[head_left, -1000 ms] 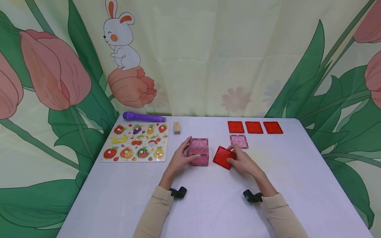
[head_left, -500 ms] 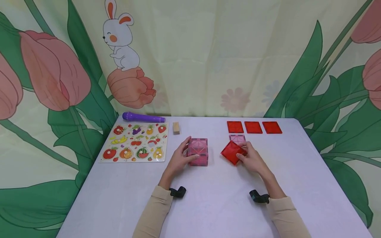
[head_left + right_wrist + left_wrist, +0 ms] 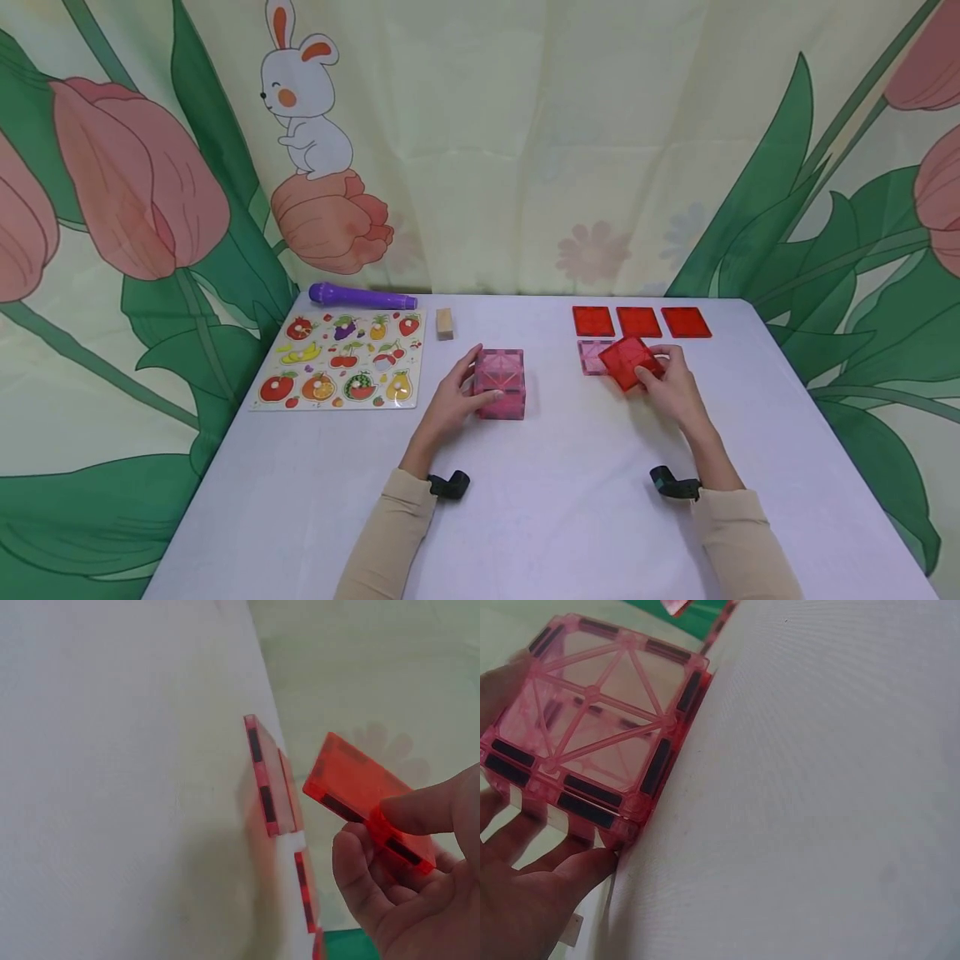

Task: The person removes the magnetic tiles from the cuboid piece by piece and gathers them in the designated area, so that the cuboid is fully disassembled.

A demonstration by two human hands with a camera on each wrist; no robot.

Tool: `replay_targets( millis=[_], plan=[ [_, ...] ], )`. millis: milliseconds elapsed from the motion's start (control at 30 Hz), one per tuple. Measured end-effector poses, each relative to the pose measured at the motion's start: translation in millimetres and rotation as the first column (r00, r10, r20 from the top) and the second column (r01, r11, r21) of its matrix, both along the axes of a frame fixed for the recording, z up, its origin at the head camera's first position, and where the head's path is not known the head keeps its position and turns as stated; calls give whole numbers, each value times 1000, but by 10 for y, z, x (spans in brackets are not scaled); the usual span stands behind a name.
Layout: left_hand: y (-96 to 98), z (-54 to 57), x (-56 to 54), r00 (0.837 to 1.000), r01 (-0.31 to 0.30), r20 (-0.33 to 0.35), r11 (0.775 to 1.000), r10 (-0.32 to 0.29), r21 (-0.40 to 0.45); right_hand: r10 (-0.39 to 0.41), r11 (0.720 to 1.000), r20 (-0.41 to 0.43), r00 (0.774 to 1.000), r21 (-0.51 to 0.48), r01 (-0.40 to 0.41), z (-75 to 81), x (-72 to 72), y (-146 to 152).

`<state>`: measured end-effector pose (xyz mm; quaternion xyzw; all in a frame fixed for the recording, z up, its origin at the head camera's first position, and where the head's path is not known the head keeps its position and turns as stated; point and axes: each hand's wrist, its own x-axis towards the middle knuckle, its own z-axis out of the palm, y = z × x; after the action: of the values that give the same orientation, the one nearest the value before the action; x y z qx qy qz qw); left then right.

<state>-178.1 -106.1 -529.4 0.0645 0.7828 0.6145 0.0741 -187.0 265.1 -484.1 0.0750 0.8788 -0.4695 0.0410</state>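
Observation:
My left hand (image 3: 452, 403) holds a pink see-through cube built of magnetic tiles (image 3: 501, 375), thumb on its near face and fingers along its left side. Up close in the left wrist view, the cube (image 3: 592, 691) shows dark magnets along its edges and a redder layer against the white table. My right hand (image 3: 677, 390) pinches a red square magnetic tile (image 3: 622, 360) between thumb and fingers, tilted and raised over the table. Partly behind that tile lies a flat pink magnetic tile (image 3: 591, 357). The right wrist view shows the red tile (image 3: 356, 780) apart from those lying down.
Three red magnetic tiles (image 3: 637, 322) lie in a row at the back right of the white table (image 3: 555, 508). On the left are a fruit puzzle board (image 3: 341, 358), a purple toy microphone (image 3: 363, 296) and a small wooden block (image 3: 445, 323). A printed curtain hangs behind.
My right hand has carried the red tile away from the cube, to the right and slightly back, beside the flat pink tile. The left hand and cube have stayed in place.

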Motion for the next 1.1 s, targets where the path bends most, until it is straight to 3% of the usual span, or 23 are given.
replay_targets(
  millis=[633, 1100],
  plan=[
    [11, 42, 20, 1000, -4, 20, 1000, 4, 26, -211, 977, 57, 976, -20, 212, -159, -221, 251],
    [12, 35, 23, 1000, -15, 15, 1000, 14, 13, -293, 956, 81, 953, 8, 293, -264, -329, 275]
  ],
)
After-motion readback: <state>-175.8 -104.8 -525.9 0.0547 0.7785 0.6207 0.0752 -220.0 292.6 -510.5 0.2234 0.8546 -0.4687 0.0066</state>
